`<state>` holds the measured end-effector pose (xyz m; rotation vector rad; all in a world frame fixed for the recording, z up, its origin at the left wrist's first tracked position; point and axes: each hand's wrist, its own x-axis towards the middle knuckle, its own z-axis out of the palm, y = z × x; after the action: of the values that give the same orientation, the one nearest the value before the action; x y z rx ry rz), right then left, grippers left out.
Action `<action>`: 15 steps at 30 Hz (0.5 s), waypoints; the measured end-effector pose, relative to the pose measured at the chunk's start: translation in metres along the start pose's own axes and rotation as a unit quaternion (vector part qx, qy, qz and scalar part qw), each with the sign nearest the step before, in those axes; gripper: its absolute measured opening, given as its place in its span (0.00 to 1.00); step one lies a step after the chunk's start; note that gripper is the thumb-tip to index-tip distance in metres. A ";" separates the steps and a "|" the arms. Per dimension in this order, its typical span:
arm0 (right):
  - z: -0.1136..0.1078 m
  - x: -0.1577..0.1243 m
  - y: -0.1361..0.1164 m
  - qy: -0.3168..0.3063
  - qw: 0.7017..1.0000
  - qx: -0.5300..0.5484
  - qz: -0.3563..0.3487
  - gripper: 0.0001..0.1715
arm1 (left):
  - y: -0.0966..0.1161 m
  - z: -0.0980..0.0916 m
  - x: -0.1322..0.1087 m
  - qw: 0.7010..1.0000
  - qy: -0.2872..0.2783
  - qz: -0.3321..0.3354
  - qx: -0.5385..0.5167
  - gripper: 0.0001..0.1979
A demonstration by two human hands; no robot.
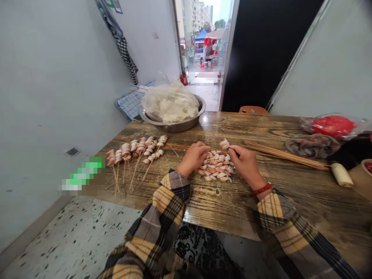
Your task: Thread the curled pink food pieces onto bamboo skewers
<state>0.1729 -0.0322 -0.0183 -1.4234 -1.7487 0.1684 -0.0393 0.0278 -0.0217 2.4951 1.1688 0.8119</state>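
Observation:
A loose pile of garlic cloves (216, 167) lies on the wooden table in front of me. My left hand (192, 159) is at the pile's left edge, fingers curled together; whatever is between the fingertips is hidden. Pinched in my right hand (245, 162), above the pile's right side, is a skewer with a few garlic cloves (224, 144) on its end. Most of that skewer is hidden by the hand. To the left, several finished-looking garlic skewers (141, 146) lie side by side, their bare sticks pointing toward me.
A bundle of bare bamboo skewers (286, 155) lies at right. Behind it are a grey cloth (312, 146) and a red item in clear plastic (333, 126). A metal basin (174, 126) holding a plastic bag (171, 102) stands at the back left. The wooden table (209, 207) ends close to my lap.

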 end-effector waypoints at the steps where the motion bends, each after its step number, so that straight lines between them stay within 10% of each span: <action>1: 0.001 -0.001 -0.001 0.002 1.000 0.000 -0.004 0.18 | 0.003 0.003 -0.001 0.999 -0.017 0.023 0.017 0.14; 15: 0.009 -0.012 0.010 -0.014 0.999 -0.033 -0.009 0.23 | 0.027 0.004 -0.009 0.985 -0.101 0.011 0.139 0.11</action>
<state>0.1741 -0.0357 -0.0357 -1.4587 -1.8033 0.1222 -0.0250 0.0040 -0.0160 2.7391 1.2578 0.4088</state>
